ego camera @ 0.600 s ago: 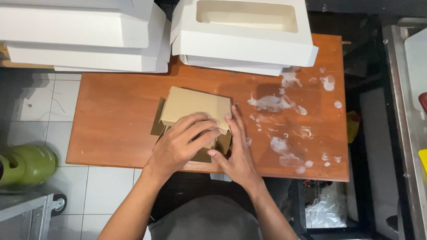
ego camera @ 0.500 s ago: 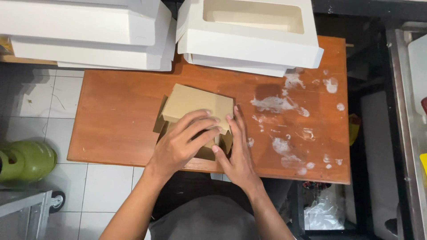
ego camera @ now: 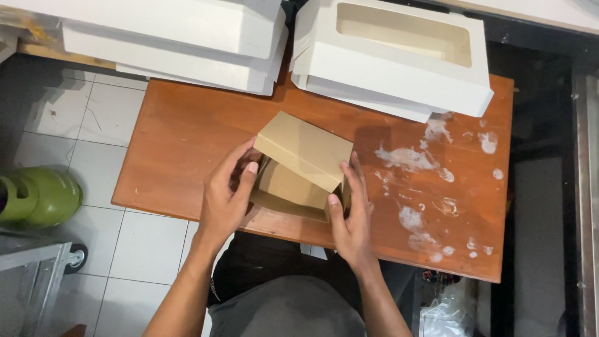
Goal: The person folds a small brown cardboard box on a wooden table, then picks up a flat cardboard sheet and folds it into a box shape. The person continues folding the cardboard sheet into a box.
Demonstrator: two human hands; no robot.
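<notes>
Both hands [ego camera: 228,193] [ego camera: 350,215] grip the brown box [ego camera: 304,150], seemingly near the table [ego camera: 187,137] edge.

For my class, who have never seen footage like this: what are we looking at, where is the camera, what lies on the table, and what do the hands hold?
There is no machine here, just a person's two bare hands. The one camera sits on that person's head and looks straight down. The left hand and right hand grip opposite sides of a small brown cardboard box, its lid flap tilted up. It rests on an orange-brown wooden table smeared with white patches. At the far edge lie stacked white boxes and a white box with a window lid. A green gas cylinder stands on the tiled floor.
</notes>
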